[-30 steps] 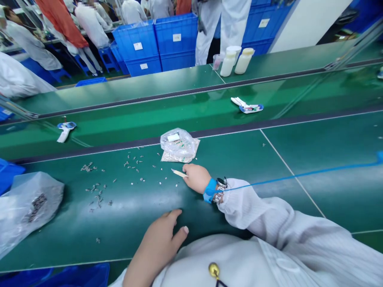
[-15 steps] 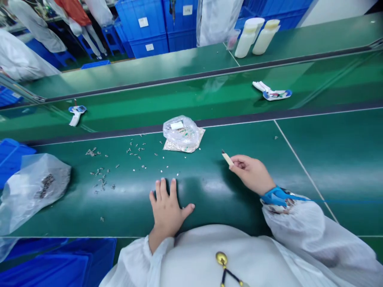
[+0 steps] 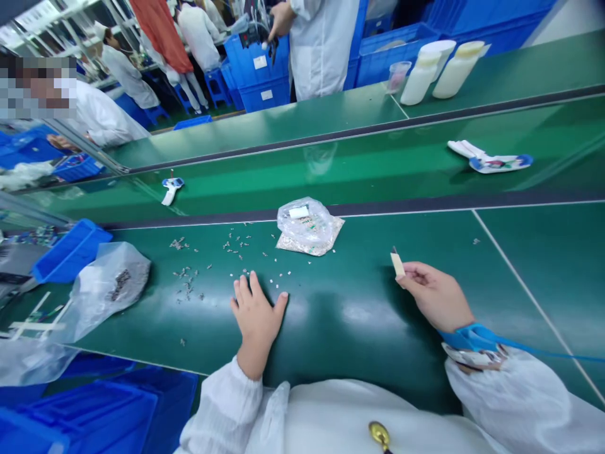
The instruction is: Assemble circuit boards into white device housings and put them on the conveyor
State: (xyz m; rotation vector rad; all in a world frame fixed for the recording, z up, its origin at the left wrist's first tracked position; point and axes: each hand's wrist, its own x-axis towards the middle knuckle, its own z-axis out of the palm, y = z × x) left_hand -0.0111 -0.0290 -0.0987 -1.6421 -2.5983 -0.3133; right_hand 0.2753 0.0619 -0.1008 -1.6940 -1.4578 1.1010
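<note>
My left hand point(image 3: 258, 314) rests on the green work surface point(image 3: 340, 343), fingers stretched out and thumb apart, holding nothing. Its fingertips are close to several tiny white pieces point(image 3: 277, 280). Between the thumb and fingers of my right hand point(image 3: 437, 293) is a short, flat cream-coloured tool with a thin dark tip point(image 3: 397, 261), held above the surface. Beyond both hands lies a clear plastic bag point(image 3: 307, 221) with small parts and a white label, on top of another bag of pale bits. Small metal parts point(image 3: 188, 280) are scattered left of my left hand.
A clear bag of metal parts point(image 3: 120, 284) lies at the left beside a blue bin point(image 3: 73, 252). White-and-blue device halves point(image 3: 501, 164) lie on the green belt point(image 3: 378, 167). White bottles point(image 3: 420, 75) stand on the far ledge. A blue wrist cord trails right. Co-workers are beyond.
The view has swung left, so most things appear further right. My left hand has shifted left across the surface, still flat. My right hand keeps its hold on the cream tool, now tilted more upright.
</note>
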